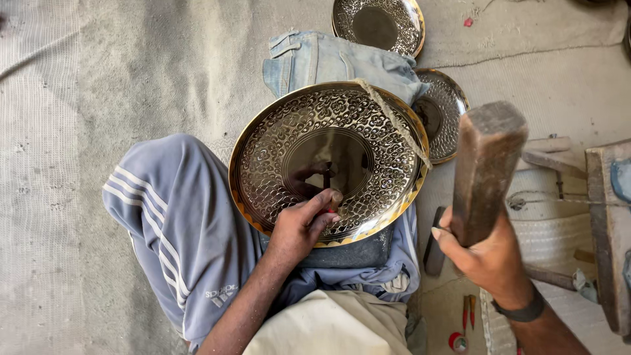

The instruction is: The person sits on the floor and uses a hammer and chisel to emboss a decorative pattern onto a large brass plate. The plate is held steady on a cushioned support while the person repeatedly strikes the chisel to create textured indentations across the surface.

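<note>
Brass fills the middle of our view: a large round engraved brass plate [328, 161] rests on our lap, propped on a dark block over folded denim cloth [328, 62], with a rope [394, 121] stretched across its upper right rim. Our left hand [302, 223] sits on the plate's near edge, fingers pinched around a small chisel [327, 181] whose tip stands on the metal just beyond the fingertips. Our right hand [490, 253], off to the right of the plate and well apart from it, is clenched around the handle of a heavy wooden mallet [486, 171], raised in the air.

We judge the work well advanced. The broad band around the centre is already covered in a dense scrolling pattern, and the rim nearest our left hand carries a scalloped border. The smooth central disc is still plain and mirror-like, reflecting our fingers; the chisel stands at the edge of it, so what is left seems to lie there or in touching up the inner ring.

Beyond the plate, further from our hands, lie two smaller engraved plates [378, 25], one partly tucked under the cloth.
</note>
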